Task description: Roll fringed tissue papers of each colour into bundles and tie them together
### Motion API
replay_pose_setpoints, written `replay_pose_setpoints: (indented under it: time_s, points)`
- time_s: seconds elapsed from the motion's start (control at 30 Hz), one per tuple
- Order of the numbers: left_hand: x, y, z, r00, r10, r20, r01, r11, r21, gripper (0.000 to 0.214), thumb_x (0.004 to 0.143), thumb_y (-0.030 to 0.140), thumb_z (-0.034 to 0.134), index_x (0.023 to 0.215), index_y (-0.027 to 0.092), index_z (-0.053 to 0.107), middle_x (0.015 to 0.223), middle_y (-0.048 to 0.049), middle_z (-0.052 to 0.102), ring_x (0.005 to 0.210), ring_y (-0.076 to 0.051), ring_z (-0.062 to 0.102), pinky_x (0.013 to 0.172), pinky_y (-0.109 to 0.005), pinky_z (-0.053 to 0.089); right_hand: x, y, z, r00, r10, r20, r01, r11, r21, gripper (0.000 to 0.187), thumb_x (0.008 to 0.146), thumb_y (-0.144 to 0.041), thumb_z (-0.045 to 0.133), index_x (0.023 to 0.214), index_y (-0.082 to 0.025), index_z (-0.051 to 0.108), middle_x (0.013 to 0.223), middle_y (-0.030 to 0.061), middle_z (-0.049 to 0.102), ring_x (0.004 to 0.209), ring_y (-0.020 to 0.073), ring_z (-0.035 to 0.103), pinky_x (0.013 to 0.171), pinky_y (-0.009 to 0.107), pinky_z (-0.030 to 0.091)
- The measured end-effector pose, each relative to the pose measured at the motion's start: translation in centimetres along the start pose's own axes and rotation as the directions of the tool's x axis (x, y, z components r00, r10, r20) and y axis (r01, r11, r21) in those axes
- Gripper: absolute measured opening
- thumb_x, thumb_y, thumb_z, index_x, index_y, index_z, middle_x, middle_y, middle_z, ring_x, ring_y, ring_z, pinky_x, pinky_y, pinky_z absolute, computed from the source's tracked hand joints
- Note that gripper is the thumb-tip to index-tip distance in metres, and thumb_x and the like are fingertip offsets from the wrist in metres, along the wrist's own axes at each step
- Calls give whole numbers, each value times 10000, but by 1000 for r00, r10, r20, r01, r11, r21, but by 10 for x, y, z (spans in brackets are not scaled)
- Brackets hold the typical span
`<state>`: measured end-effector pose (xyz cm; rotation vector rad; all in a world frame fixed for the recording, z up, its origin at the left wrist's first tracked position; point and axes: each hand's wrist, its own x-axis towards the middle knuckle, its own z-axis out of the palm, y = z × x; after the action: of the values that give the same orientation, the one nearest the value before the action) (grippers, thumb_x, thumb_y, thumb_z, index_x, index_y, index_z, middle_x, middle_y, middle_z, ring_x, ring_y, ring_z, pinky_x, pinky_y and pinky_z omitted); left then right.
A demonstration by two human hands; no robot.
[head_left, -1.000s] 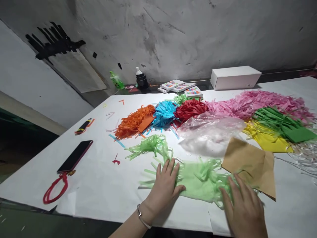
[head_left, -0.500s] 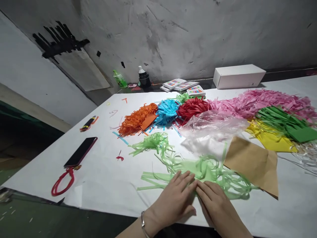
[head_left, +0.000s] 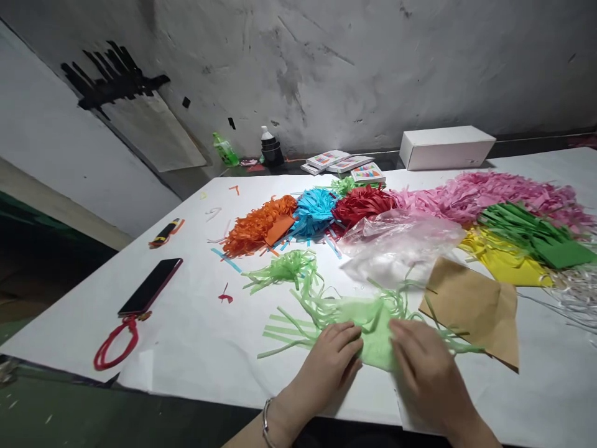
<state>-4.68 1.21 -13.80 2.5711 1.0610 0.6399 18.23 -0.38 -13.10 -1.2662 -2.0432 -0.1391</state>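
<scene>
Two hands (head_left: pixel 331 354) (head_left: pixel 426 361), green fringe (head_left: pixel 375 345) overlapping brown paper (head_left: pixel 478 305), plastic bag (head_left: pixel 401 242) behind

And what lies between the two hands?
Light-green paper lies between the left hand and the right hand; the head view shows it.

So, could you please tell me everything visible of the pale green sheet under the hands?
The sheet looks like thin paper: a plain middle, with loose strips fringing its left and right sides. It lies spread on the table, the left hand and right hand touching and partly hiding it. Some strips overlap brown paper.
</scene>
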Motion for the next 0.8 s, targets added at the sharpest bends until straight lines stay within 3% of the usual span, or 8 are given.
replay_pose_setpoints:
  time_s: [0.1, 0.27, 0.37, 0.47, 0.53, 0.6, 0.67, 0.8]
  points:
    - [2, -1, 2, 998, 41, -40, -41, 999, 10, 216, 974, 150, 511, 1123, 189, 662, 1210, -107, 695, 1185, -252, 586, 979, -448, 495, -13, -17, 3, 964, -207, 168, 187, 974, 129, 351, 941, -105, 468, 1262, -152, 602, 1195, 110, 702, 1125, 232, 643, 970, 395, 539]
    - [3, 1, 1, 997, 70, -15, -69, 997, 47, 232, 1003, 141, 461, 1102, 187, 665, 1194, -95, 702, 1146, -241, 588, 958, -434, 467, -2, -10, 32, 956, -32, 292, 16, 998, 56, 459, 886, -39, 419, 1282, -187, 600, 1304, 92, 660, 1123, 219, 650, 931, 385, 562]
    - [0, 1, 1, 996, 82, -17, -81, 995, 53, 225, 1005, 138, 451, 1079, 184, 659, 1174, -87, 711, 1138, -241, 593, 945, -434, 455, 14, 5, 40, 965, 193, 178, -181, 980, -83, 503, 889, -39, 372, 1351, -147, 537, 1367, 149, 602, 1155, 226, 643, 879, 345, 575]
    - [-3, 2, -1, 996, 86, -31, -85, 996, 32, 209, 1002, 136, 448, 1049, 181, 647, 1163, -80, 716, 1116, -235, 599, 927, -424, 451, 22, 12, 31, 935, 356, -9, -351, 919, -180, 450, 969, -146, 380, 1411, -100, 450, 1412, 240, 520, 1141, 300, 645, 801, 403, 581]
    - [-6, 4, -4, 995, 85, -45, -85, 996, 12, 202, 1004, 150, 444, 1050, 181, 638, 1149, -86, 718, 1103, -232, 600, 923, -418, 449, 19, 7, 19, 957, 282, -61, -288, 947, -139, 419, 986, -228, 456, 1392, -124, 469, 1335, 211, 582, 1118, 312, 640, 832, 432, 564]
    - [-8, 5, -5, 995, 85, -54, -85, 996, -1, 205, 1012, 168, 435, 1064, 183, 632, 1131, -89, 722, 1090, -227, 601, 915, -407, 448, 11, -5, 9, 999, 46, -10, -46, 999, 22, 357, 976, -210, 490, 1325, -154, 534, 1177, 150, 670, 1060, 271, 644, 875, 413, 544]
    - [-10, 6, -5, 994, 93, -50, -94, 996, -4, 205, 1017, 174, 433, 1068, 188, 631, 1123, -81, 727, 1084, -221, 597, 913, -398, 439, 1, -17, 5, 986, -145, 88, 126, 974, 190, 294, 963, -148, 463, 1220, -170, 604, 1083, 115, 701, 1003, 238, 643, 882, 389, 532]
    - [-11, 7, 1, 992, 122, -43, -122, 993, 0, 193, 1019, 169, 443, 1039, 196, 633, 1139, -48, 725, 1094, -219, 579, 950, -403, 395, -5, -23, 18, 941, -134, 311, 90, 985, 150, 341, 894, -43, 443, 1110, -195, 659, 1149, 84, 718, 936, 231, 655, 820, 383, 548]
